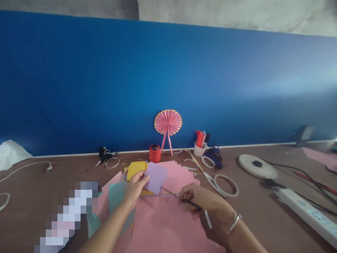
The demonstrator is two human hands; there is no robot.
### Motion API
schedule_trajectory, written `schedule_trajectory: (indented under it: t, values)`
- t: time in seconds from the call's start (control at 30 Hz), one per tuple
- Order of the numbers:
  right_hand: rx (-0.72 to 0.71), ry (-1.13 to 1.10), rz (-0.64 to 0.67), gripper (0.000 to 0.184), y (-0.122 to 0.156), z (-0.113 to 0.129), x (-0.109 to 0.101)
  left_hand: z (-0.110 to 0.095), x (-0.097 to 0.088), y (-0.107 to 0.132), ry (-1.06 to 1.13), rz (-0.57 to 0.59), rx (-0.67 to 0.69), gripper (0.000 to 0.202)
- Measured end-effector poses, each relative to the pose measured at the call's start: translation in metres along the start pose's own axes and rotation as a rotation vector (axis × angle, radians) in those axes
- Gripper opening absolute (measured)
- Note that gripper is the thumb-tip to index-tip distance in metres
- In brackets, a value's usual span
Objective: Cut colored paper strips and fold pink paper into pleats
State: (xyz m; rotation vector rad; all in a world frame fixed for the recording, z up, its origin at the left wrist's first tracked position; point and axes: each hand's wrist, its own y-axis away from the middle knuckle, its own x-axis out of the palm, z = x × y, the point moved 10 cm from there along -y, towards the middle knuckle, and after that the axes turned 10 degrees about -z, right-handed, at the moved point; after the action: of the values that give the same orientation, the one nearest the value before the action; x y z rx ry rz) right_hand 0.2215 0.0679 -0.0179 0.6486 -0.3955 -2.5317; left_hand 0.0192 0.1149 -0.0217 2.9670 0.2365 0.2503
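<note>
Scissors (191, 203) — partly hidden by right hand (198, 195); power strip (306, 211) — cut off at right.

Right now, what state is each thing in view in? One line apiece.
Purple paper: pinched in the left hand
Scissors: in the right hand, open or shut unclear
Fan: upright, spread fully round
Red cylinder: upright
Cup: upright, things inside
Keys: lying down
White disc: lying flat
Power strip: face up, visible sockets unplugged
White cable: loose, visible end unplugged
Pink sheets: flat, overlapping

Fan (168, 122): behind paper sheets (171, 225), before partition (79, 77)
Keys (102, 153): left of fan
Cup (199, 150): right of fan, pens (207, 138) inside
Power strip (302, 209): right of paper sheets, on table (252, 211)
</note>
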Motion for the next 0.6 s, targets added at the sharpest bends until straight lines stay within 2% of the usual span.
schedule_trajectory:
  t: [0.33,0.43,0.5,0.6]
  values:
    - [-0.023,0.053,-0.04,0.023,-0.003,-0.004,-0.004,-0.006,-0.001,0.0,-0.077,-0.015,0.068,0.034]
    - [-0.005,0.066,-0.091,0.023,-0.006,-0.007,-0.008,-0.009,-0.006,-0.002,-0.117,-0.062,0.12,0.032]
    - [-0.002,0.076,-0.181,0.025,-0.009,-0.006,-0.017,-0.008,-0.016,-0.005,-0.144,-0.139,0.121,0.034]
    - [-0.024,0.181,-0.453,0.02,-0.009,0.0,-0.045,-0.009,-0.031,-0.01,-0.148,-0.249,0.173,0.039]
